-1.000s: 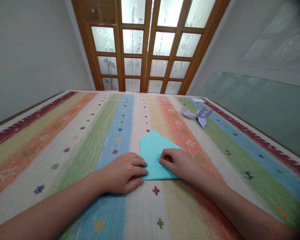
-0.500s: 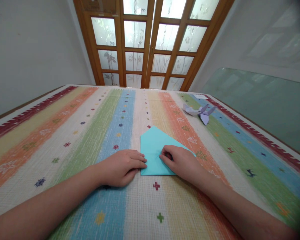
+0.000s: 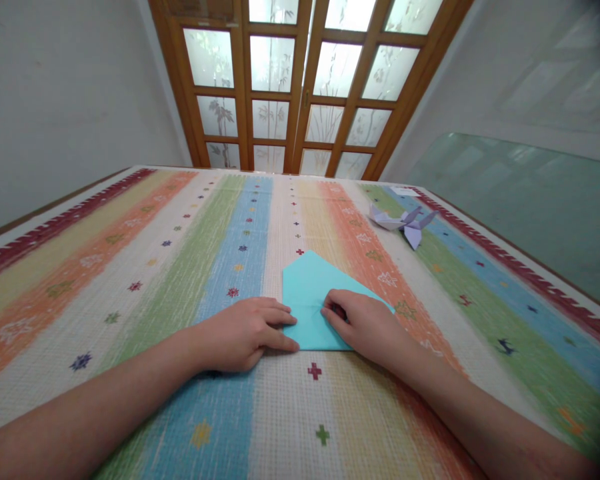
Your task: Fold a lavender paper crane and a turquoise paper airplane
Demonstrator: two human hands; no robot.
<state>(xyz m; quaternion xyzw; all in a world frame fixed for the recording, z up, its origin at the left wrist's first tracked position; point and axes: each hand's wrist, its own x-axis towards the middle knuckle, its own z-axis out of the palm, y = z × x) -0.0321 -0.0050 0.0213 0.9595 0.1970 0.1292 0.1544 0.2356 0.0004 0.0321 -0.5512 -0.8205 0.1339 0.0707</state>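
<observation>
A folded sheet of turquoise paper (image 3: 307, 283) lies on the striped tablecloth, with a pointed top and a straight lower edge. Flat at its lower left corner rests my left hand (image 3: 253, 333), the fingers stretched out and the thumb spread apart on the lower edge. My right hand (image 3: 365, 323) is on the paper's right part. Its fingers are curled, and thumb and index finger pinch together at a faint crease in the paper. The hand covers part of the paper's right side and lower right corner.
A lavender origami figure (image 3: 407, 225) with pointed wings sits at the far right of the tablecloth (image 3: 180, 260). Behind it is a small white paper slip (image 3: 404, 191). Wooden doors with frosted panes (image 3: 300, 93) stand beyond the table, and a greenish glass panel (image 3: 520, 193) is at the right.
My left thumb has moved out from under the hand onto the paper's lower left edge, apart from the fingers. The right hand and the paper have hardly moved.
</observation>
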